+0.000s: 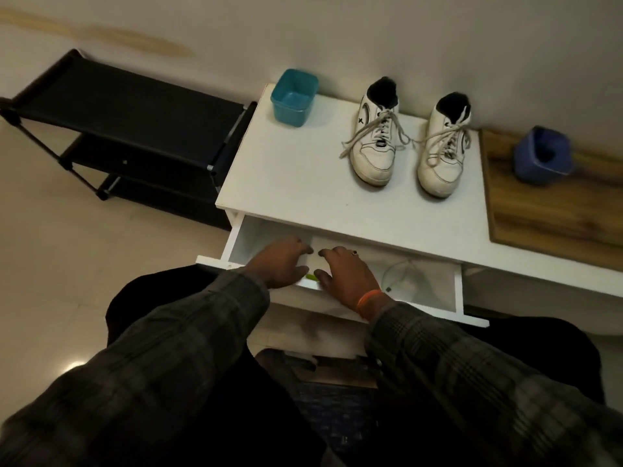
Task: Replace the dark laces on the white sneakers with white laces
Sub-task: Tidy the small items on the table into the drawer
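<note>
Head view of a white table (296, 183) with its drawer (451, 288) pulled open at the near edge. The two white sneakers (374, 143) stand side by side near the far edge of the table, toes toward the viewer, the right-hand one at (441, 156); both remain laced, and the loose greyish lace ends (357, 139) trail onto the table top between and beside the shoes. A teal container (294, 96) sits at the far left corner of the table. Toward the right edge lies a wooden board (553, 210) carrying a blue container (542, 156). Both hands reach into the left half of the open drawer: the left hand (283, 261) and the right hand (347, 267) lie close together, palms down, fingers spread and loosely bent over a flat white item (315, 264) with a green mark at its near edge; whether either hand actually grips it cannot be told, and its nature is unclear. The right hand bears a ring, and an orange band (367, 298) circles its wrist. A round clear object (404, 274) rests in the right half of the drawer. A black shoe rack (135, 112) stands on the floor beside the left edge of the table.
</note>
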